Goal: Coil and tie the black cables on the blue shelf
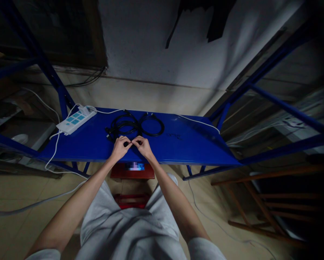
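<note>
Black cables [125, 124] lie in loose coils on the blue table, with one rounder coil [163, 127] to their right. Just in front of them, near the table's front edge, my left hand [120, 148] is closed in a pinch, thumb against fingers. Its fingertips meet those of my right hand [143, 146], which is pinched the same way. Whatever lies between the fingertips is too small and dark to make out. Small connector ends show at the far side of the coils.
A white power strip [77, 121] sits at the left end of the blue table [194, 144], its white cord hanging over the front. Thin white cable runs along the back edge. Blue posts rise at both ends. Below is a red stool [118, 174]; a wooden chair [248, 202] stands right.
</note>
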A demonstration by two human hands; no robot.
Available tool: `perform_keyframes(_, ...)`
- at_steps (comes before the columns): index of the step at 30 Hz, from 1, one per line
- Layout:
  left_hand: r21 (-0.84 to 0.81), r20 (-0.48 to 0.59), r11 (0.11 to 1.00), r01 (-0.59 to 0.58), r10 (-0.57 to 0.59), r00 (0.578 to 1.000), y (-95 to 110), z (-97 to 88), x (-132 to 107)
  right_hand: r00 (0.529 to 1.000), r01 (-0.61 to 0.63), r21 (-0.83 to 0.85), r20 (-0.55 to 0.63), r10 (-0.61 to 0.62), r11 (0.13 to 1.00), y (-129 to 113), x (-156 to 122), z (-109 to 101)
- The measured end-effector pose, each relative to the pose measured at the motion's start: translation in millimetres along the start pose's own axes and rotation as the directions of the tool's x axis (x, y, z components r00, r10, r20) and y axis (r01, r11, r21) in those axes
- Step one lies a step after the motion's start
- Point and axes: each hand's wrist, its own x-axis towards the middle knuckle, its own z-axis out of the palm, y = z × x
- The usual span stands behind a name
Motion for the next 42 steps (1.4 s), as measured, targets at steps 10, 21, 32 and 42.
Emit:
perform_keyframes(10, -0.105, -0.036, 0.994, 0.031, -0.035, 0.999, -8.5, 1.2, -0.4, 1.000, 0.005, -0.067, 0.011, -0.004, 0.998, 6.5, -0.8, 2.6)
perform_keyframes(21, -0.151, -0.052, 0.988, 0.014, -0.022, 0.998, -2.0, -3.9, -0.3, 1.000, 0.016, -0.105, -0.002, -0.016, 0.994, 6.9, -1.2, 3.9)
perform_keyframes(32, -0.170, -0.060, 0.985, 0.028, -0.039, 0.997, -0.3, -5.1, 1.6, 0.999, 0.045, -0.323, 0.020, -0.040, 0.945, -6.7, -3.6, 6.2)
perform_keyframes(42, -0.081, -0.101, 0.996, 0.034, -0.042, 0.994, -1.0, -4.1, -0.5, 0.999, 0.020, -0.140, 0.040, -0.015, 0.990, 2.4, -3.9, 1.4)
